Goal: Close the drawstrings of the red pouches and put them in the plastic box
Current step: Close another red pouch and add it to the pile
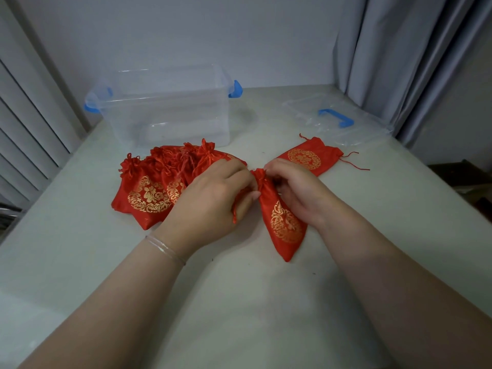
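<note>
My left hand [213,194] pinches the cord and my right hand [295,187] grips the gathered neck of the red pouch [282,222] lying between them, its mouth already cinched. Left of my left hand, touching it, lies a heap of pouches [157,182] with bunched necks, not yet boxed. Beyond that heap stands the plastic box [170,107], apparently holding nothing. Beyond my right hand lies one open pouch [308,157], cords loose. Farther right rests the lid [338,118].

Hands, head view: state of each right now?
Left hand: fingers curled, pinching the red drawstring of the red gold-patterned fabric pouch.
Right hand: gripping that pouch's gathered neck.
</note>
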Demonstrator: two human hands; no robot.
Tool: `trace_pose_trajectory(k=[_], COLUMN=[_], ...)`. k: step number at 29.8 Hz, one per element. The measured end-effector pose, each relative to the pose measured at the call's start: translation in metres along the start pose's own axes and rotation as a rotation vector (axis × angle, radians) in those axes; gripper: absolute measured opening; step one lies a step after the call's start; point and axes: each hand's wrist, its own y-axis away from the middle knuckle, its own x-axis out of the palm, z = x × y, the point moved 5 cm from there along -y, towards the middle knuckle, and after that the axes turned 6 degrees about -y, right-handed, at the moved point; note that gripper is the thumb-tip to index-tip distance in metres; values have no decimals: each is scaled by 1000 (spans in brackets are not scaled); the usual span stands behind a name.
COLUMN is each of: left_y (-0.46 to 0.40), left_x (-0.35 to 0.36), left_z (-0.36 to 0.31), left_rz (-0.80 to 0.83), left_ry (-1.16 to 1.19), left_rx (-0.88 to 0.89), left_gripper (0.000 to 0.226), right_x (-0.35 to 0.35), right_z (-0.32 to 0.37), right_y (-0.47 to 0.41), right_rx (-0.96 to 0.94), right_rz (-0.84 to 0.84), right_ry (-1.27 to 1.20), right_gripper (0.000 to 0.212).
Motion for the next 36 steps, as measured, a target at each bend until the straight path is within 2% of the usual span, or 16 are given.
trace_pose_trajectory(k=[2, 3, 8, 13, 15, 16, 19, 20, 21, 22, 25, 27, 31, 34, 36], left_y=[0, 0, 0, 2, 1, 0, 1, 1, 2, 3, 6, 8, 10, 10, 9], left_x=[-3, -5, -5, 2, 3, 3, 0, 0, 1, 3, 10, 11, 11, 10, 9], left_z=[0, 0, 1, 12, 17, 18, 18, 19, 20, 23, 30, 32, 32, 30, 30], left_rz=[-26, -38, -32, 25, 30, 27, 4, -7, -13, -10, 38, 38, 48, 108, 149], left_ry=[-1, 13, 192, 417, 493, 542, 594, 594, 599, 609, 651, 641, 674, 681, 668], left_rx=[9, 10, -67, -263, -338, -377, -489, -527, -569, -622, -771, -820, -857, -861, -832], left_gripper=[15, 14, 12, 14, 17, 18, 19, 20, 22, 23, 27, 28, 22, 10, 11], right_x=[2, 3, 9, 11, 12, 11, 15, 16, 17, 18, 23, 26, 27, 33, 37], right_z=[-1, 0, 8, 23, 21, 18, 5, 0, -3, -3, 2, 5, 14, 19, 20], right_y=[-1, -1, 6, 10, 9, 8, 7, 7, 7, 7, 9, 12, 18, 22, 24], right_rx=[15, 0, -217, -472, -485, -450, -172, -90, -55, -80, -311, -392, -488, -551, -601], right_rz=[35, 36, 51, 19, 17, 12, 12, 21, 29, 37, 30, 23, -7, 15, 42], right_ry=[-60, -9, 699, 1072, 1022, 896, 353, 265, 269, 378, 910, 1066, 1131, 1119, 1120], right_gripper=[12, 14, 19, 12, 10, 11, 21, 22, 21, 20, 6, 3, 7, 7, 6])
